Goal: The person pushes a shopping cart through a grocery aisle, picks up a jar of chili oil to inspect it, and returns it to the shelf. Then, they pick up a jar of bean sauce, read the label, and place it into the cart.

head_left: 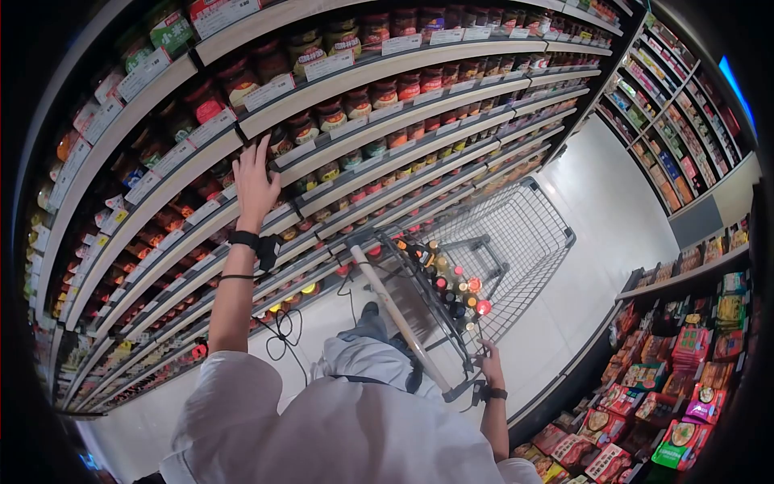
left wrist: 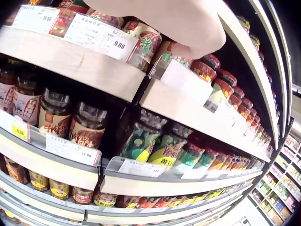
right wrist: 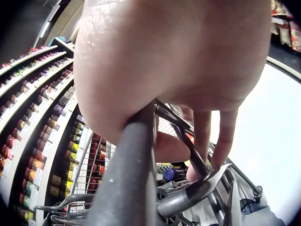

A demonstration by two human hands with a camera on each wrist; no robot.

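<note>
right hand (head_left: 487, 369): we hold the cart handle (head_left: 401, 318) at its right end; in the right wrist view our palm lies over the grey bar (right wrist: 127, 188) and our fingers (right wrist: 221, 141) curl down around it, so the grasp is closed on the handle.
left hand (head_left: 255, 182): we reach up to the shelves with fingers straight and spread, the fingertips at a row of jars (head_left: 278, 142); nothing is clasped that we can see. in the left wrist view the hand (left wrist: 188, 23) sits just above red-lidded jars (left wrist: 207, 68) and a white price tag (left wrist: 186, 81).
cart (head_left: 516, 234): a wire shopping cart stands in the aisle in front of us, close beside the shelves on our left. bottles with coloured caps (head_left: 455, 290) stand packed in its near end, just past the handle.
shelves (head_left: 387, 121): long white shelves run down the left side, filled with jars of sauce, each ledge with price tags.
other side: packets (head_left: 685, 395) in red and green lie on a low display to our right, well apart from the cart.
floor (head_left: 597, 218): pale and glossy.
</note>
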